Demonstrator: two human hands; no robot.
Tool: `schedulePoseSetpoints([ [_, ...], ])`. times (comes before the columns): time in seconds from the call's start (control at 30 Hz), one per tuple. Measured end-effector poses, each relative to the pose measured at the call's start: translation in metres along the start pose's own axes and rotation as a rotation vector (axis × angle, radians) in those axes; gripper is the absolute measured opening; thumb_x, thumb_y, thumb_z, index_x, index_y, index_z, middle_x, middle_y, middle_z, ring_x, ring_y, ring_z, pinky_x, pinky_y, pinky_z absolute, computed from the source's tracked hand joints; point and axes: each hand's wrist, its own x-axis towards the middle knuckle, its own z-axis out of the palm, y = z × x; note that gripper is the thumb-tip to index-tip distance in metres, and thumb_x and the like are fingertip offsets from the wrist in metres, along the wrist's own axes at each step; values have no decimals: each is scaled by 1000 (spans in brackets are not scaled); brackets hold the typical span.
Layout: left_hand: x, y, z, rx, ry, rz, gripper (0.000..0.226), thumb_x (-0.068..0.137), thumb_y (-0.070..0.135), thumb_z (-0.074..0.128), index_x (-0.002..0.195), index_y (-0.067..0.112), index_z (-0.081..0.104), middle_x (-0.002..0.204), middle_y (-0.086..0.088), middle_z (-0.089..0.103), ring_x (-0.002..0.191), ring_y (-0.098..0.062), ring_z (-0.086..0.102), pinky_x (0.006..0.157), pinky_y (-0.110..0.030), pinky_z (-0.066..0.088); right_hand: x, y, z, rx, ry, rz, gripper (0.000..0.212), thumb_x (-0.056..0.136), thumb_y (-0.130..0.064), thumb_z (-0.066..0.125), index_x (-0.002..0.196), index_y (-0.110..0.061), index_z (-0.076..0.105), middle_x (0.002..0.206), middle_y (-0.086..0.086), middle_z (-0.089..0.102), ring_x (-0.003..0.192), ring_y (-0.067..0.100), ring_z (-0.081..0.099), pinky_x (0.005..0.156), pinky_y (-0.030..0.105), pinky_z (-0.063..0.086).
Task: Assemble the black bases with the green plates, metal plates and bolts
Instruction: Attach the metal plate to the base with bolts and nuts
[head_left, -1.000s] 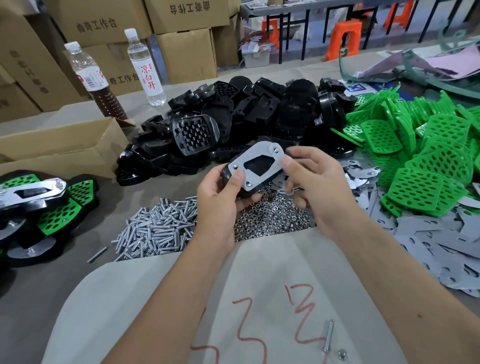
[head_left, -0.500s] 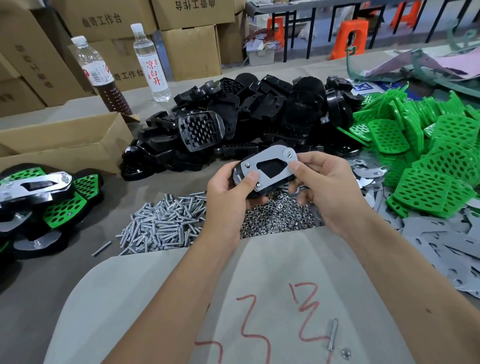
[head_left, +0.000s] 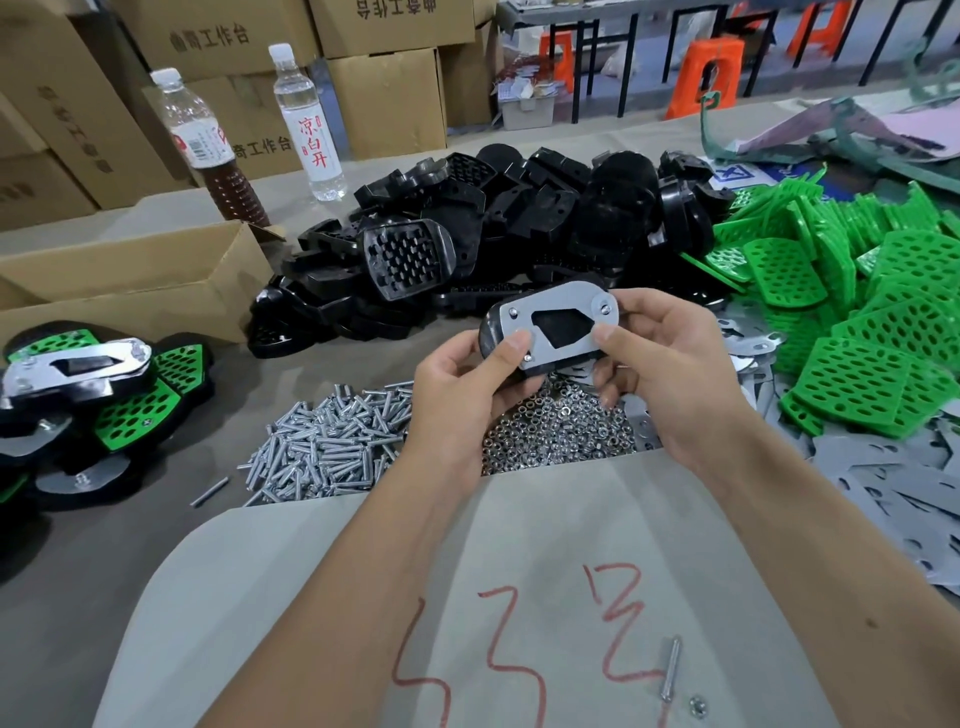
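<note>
The grey cloth-covered surface (head_left: 130, 545) carries the stock, sorted by type around the central heap of black plastic bases (head_left: 519, 218): perforated green plastic plates (head_left: 883, 322) to its right, loose steel bolts (head_left: 327, 447) in front, presumably for easy reach. In front of the heap, the left hand (head_left: 457, 389) and right hand (head_left: 670, 374) both grip one black base capped with a grey metal plate (head_left: 550, 325), lifted off the surface, probably for bolt alignment. Cardboard cartons (head_left: 384, 98) stand behind.
</note>
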Motion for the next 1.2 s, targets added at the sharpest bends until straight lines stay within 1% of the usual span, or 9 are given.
schedulePoseSetpoints([
  [0.23, -2, 1, 0, 18, -66, -1, 14, 93, 7, 74, 103, -3, 74, 97, -12, 80, 85, -20, 77, 75, -26, 62, -1, -4, 0, 54, 42, 47, 11, 103, -4, 59, 100, -7, 69, 79, 9, 71, 49, 18, 55, 39, 25, 42],
  [0.43, 0, 2, -2, 29, 79, 30, 10, 93, 5, 75, 100, -2, 74, 96, -14, 80, 82, -23, 75, 68, -25, 60, -5, -1, 5, -103, 60, -30, 14, 106, -32, 60, 107, -18, 64, 88, -6, 72, 53, 26, 62, 39, 31, 45],
  [0.53, 1, 3, -2, -5, 144, 66, 13, 93, 2, 74, 106, 1, 73, 97, -11, 79, 80, -21, 73, 68, -26, 60, -5, 1, 4, -312, 104, -71, 20, 108, -38, 52, 99, -22, 62, 79, -5, 70, 51, 30, 62, 42, 34, 46],
  [0.6, -1, 4, -1, -52, 159, 81, 27, 94, 0, 72, 119, 8, 68, 109, -14, 76, 87, -24, 73, 71, -29, 60, -6, 2, 4, -457, 102, -139, 28, 107, -36, 52, 87, -19, 62, 69, -2, 67, 48, 14, 55, 47, 30, 41],
  [0.67, -1, 5, -1, -87, 164, 78, 38, 97, -2, 68, 129, 17, 62, 123, -17, 70, 95, -30, 72, 73, -32, 60, -6, 2, 2, -720, -10, -228, 32, 104, -36, 59, 77, -20, 62, 61, -6, 60, 52, 4, 47, 54, 26, 37],
  [0.73, -1, 7, 0, -95, 141, 79, 35, 100, -3, 62, 130, 15, 62, 130, -19, 67, 100, -33, 71, 73, -33, 61, -7, -1, 3, -1082, -205, -240, 21, 96, -44, 69, 82, -28, 68, 70, -16, 59, 68, 2, 51, 63, 28, 42],
  [0.8, -2, 8, 0, -83, 125, 74, 32, 101, -3, 60, 129, 12, 62, 129, -19, 68, 102, -34, 71, 75, -34, 61, -8, -4, 4, -1249, -315, -218, 15, 90, -49, 75, 90, -35, 70, 81, -21, 53, 83, 4, 50, 72, 32, 43],
  [1.0, -1, 6, 0, -104, 123, 47, 34, 99, -5, 62, 132, 2, 58, 121, -20, 69, 87, -24, 73, 75, -34, 63, -7, 1, 5, -1159, -272, -242, 19, 87, -35, 81, 77, -30, 65, 79, -20, 55, 78, 1, 54, 65, 28, 38],
  [1.2, 0, 3, -2, -9, 92, 40, 19, 98, -4, 62, 117, -3, 66, 109, -16, 76, 88, -24, 73, 74, -32, 61, -8, 1, 9, -666, -46, -311, 22, 86, -7, 80, 78, -20, 65, 69, -10, 65, 63, 13, 60, 61, 22, 49],
])
